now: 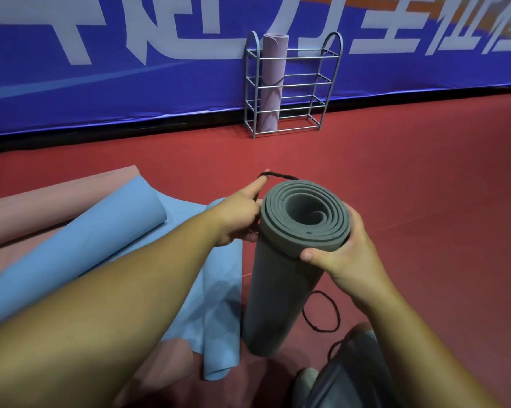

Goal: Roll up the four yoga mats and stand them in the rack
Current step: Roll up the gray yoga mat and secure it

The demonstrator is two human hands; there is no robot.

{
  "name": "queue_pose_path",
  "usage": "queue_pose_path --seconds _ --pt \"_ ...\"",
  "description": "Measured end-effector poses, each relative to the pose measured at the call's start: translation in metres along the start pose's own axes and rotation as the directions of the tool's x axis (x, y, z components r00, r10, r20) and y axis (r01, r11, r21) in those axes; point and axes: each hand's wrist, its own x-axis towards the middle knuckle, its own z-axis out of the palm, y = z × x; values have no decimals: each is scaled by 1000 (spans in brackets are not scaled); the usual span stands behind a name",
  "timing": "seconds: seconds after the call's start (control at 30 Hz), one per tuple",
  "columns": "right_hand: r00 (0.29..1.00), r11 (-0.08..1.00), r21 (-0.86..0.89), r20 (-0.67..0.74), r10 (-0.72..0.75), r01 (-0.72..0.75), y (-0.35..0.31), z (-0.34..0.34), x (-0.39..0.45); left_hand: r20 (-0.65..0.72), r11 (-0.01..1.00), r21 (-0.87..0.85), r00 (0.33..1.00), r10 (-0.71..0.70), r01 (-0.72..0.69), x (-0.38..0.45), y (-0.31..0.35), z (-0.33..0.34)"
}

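Matt grey foam mat, shiny metal wire rack, smooth matt red floor.

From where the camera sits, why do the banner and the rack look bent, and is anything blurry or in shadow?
Head view: the wide-angle lens bows the banner and tilts the rack near the frame's top. The grey mat and both hands, left and right, are sharp. The lower corners are dim, and the forearms there look stretched. No strong glare shows.
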Motion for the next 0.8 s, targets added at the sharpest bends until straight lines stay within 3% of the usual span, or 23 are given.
queue_pose_path --seconds 0.1,0.2,0.4,0.6,0.8 --pt "1000 999 -44 7 -26 26 -1 0 -2 70 983 125 990 126 -134 -1 7 -7" --pt "999 994 -98 36 -36 39 -4 2 -1 66 975 49 975 212 -215 -3 7 -9" --pt "992 991 -106 107 -68 80 -11 5 -1 99 979 -140 982 164 -149 1 3 -20" --pt "986 983 -133 124 -114 130 -18 7 -2 175 971 54 960 220 -233 1 24 -29" --pt "980 977 -154 155 -125 149 -20 5 -3 297 932 300 948 113 -205 7 52 -36"
